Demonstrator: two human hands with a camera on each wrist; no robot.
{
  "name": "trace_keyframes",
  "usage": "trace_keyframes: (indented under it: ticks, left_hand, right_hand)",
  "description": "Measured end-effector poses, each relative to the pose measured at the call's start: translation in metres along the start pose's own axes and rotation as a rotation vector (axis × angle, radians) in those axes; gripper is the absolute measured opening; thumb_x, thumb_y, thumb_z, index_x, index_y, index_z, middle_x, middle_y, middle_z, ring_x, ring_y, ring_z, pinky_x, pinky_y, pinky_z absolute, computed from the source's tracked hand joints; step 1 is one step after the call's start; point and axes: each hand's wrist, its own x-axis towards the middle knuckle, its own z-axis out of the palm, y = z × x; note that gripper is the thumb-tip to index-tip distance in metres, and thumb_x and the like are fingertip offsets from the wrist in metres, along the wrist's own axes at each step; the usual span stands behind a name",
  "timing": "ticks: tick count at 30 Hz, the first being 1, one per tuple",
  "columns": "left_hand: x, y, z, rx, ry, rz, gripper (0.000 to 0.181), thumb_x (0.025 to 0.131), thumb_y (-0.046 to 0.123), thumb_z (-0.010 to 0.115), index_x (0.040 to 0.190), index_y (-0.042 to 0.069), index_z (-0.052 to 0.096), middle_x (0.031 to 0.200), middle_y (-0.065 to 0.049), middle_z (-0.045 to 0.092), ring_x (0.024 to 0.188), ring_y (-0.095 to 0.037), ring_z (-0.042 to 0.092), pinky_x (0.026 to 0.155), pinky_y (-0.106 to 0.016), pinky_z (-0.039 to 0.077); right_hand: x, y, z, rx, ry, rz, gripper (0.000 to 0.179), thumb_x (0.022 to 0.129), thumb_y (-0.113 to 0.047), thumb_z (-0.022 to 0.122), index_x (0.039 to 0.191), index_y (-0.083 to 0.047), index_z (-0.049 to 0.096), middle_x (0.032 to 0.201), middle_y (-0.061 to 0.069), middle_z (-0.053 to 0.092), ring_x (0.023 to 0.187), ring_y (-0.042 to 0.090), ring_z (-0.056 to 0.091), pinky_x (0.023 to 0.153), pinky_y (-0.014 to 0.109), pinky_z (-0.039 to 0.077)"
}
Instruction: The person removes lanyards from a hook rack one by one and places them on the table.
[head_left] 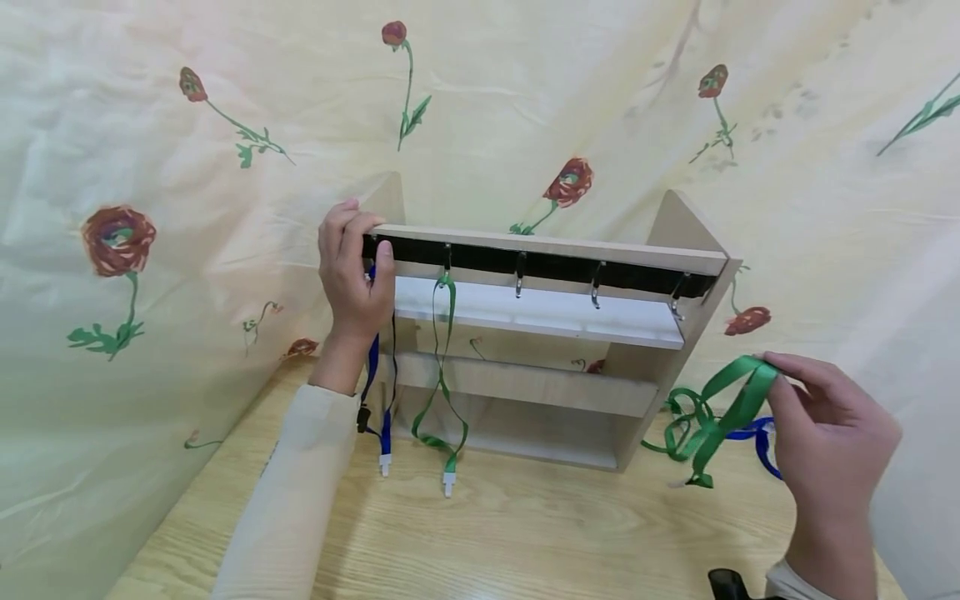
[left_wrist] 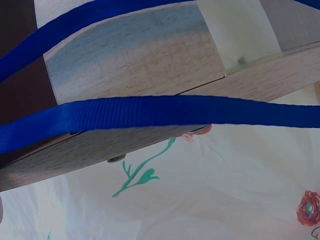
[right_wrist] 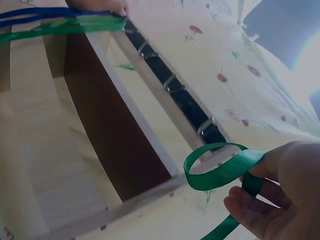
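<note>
A small wooden rack [head_left: 525,385] has a black strip [head_left: 487,259] with several metal hooks along its top bar. My left hand [head_left: 351,262] grips the top left corner, thumb in front and fingers over the bar. Below that hand hangs a blue lanyard [head_left: 387,421], close up in the left wrist view. From the second hook hangs a green lanyard [head_left: 438,383] with a white clip. Right of the rack, my right hand [head_left: 836,429] pinches another green lanyard [head_left: 742,404], its loop sticking out past the fingertips in the right wrist view [right_wrist: 220,170].
More green ribbon [head_left: 678,425] and a blue lanyard [head_left: 763,446] are at the right of the rack, partly behind the right hand. A flowered cloth [head_left: 225,208] covers the walls behind and at the sides. The rack stands on a wood-grain table [head_left: 525,525].
</note>
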Motion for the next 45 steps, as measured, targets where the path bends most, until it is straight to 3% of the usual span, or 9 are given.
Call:
trace_keyframes:
  ticks: [6, 9, 16, 22, 29, 32, 37, 42, 45]
  left_hand:
    - [0.0, 0.001, 0.002, -0.016, 0.008, 0.002, 0.038, 0.097, 0.03, 0.049, 0.112, 0.0, 0.067, 0.121, -0.02, 0.06, 0.137, -0.032, 0.054, 0.122, -0.047, 0.04]
    - [0.0, 0.002, 0.002, -0.017, 0.008, 0.001, 0.038, 0.097, 0.031, 0.049, 0.112, 0.001, 0.067, 0.122, -0.019, 0.06, 0.137, -0.032, 0.053, 0.122, -0.047, 0.04]
    - [0.002, 0.003, 0.0, -0.013, 0.012, -0.005, 0.039, 0.097, 0.031, 0.048, 0.113, 0.001, 0.067, 0.123, -0.019, 0.06, 0.137, -0.032, 0.053, 0.122, -0.046, 0.04]
    - [0.003, 0.003, -0.001, -0.026, 0.022, 0.0, 0.039, 0.096, 0.031, 0.048, 0.113, 0.001, 0.067, 0.121, -0.019, 0.06, 0.137, -0.032, 0.053, 0.122, -0.048, 0.04]
    - [0.002, 0.003, 0.001, -0.038, 0.024, 0.001, 0.039, 0.096, 0.031, 0.049, 0.112, 0.001, 0.067, 0.121, -0.019, 0.06, 0.137, -0.032, 0.054, 0.122, -0.048, 0.04]
    - [0.002, 0.003, 0.002, -0.041, 0.021, 0.0, 0.039, 0.096, 0.031, 0.049, 0.113, 0.001, 0.067, 0.121, -0.019, 0.06, 0.137, -0.032, 0.053, 0.122, -0.047, 0.039]
    - [0.002, 0.003, 0.003, -0.039, 0.018, 0.0, 0.039, 0.096, 0.03, 0.049, 0.113, 0.001, 0.067, 0.121, -0.019, 0.06, 0.137, -0.032, 0.053, 0.122, -0.047, 0.039]
    - [0.001, 0.003, 0.002, -0.031, 0.014, -0.001, 0.039, 0.096, 0.031, 0.048, 0.113, 0.001, 0.067, 0.122, -0.02, 0.06, 0.137, -0.032, 0.053, 0.123, -0.047, 0.039]
    - [0.0, 0.003, 0.001, -0.031, 0.015, -0.004, 0.04, 0.096, 0.031, 0.048, 0.113, 0.001, 0.067, 0.122, -0.02, 0.06, 0.137, -0.032, 0.053, 0.122, -0.047, 0.039]
  right_hand:
    - [0.008, 0.016, -0.025, -0.385, 0.071, 0.091, 0.023, 0.096, -0.003, 0.07, 0.108, 0.015, 0.076, 0.09, -0.026, 0.077, 0.075, -0.01, 0.073, 0.073, 0.006, 0.055]
    - [0.012, 0.023, -0.035, -0.47, 0.122, 0.173, 0.024, 0.097, -0.009, 0.071, 0.112, 0.008, 0.079, 0.087, -0.03, 0.075, 0.072, -0.013, 0.07, 0.074, 0.006, 0.053]
    - [0.018, 0.038, -0.05, -0.508, 0.159, 0.313, 0.027, 0.098, -0.011, 0.069, 0.12, 0.002, 0.078, 0.088, -0.034, 0.071, 0.078, -0.016, 0.069, 0.079, 0.003, 0.05]
    - [0.022, 0.054, -0.06, -0.453, 0.152, 0.415, 0.03, 0.098, -0.007, 0.067, 0.126, 0.0, 0.076, 0.093, -0.03, 0.074, 0.086, -0.013, 0.071, 0.082, 0.002, 0.05]
    - [0.025, 0.072, -0.073, -0.527, 0.158, 0.63, 0.03, 0.098, -0.014, 0.066, 0.125, -0.014, 0.079, 0.082, -0.028, 0.069, 0.068, -0.009, 0.064, 0.058, 0.006, 0.046]
    - [0.024, 0.079, -0.08, -0.596, 0.126, 0.713, 0.031, 0.099, -0.02, 0.065, 0.127, -0.019, 0.079, 0.076, -0.027, 0.065, 0.065, -0.005, 0.059, 0.053, 0.011, 0.045]
    - [0.022, 0.09, -0.092, -0.68, 0.01, 0.83, 0.039, 0.101, -0.029, 0.064, 0.137, -0.018, 0.073, 0.071, -0.029, 0.061, 0.065, -0.005, 0.059, 0.055, 0.013, 0.048]
    - [0.014, 0.104, -0.104, -0.761, -0.179, 0.798, 0.048, 0.103, -0.037, 0.059, 0.139, -0.006, 0.068, 0.073, -0.035, 0.056, 0.062, -0.007, 0.062, 0.055, 0.018, 0.052]
    - [0.01, 0.11, -0.11, -0.784, -0.298, 0.78, 0.051, 0.104, -0.037, 0.056, 0.138, 0.001, 0.065, 0.072, -0.032, 0.059, 0.059, -0.002, 0.065, 0.054, 0.021, 0.053]
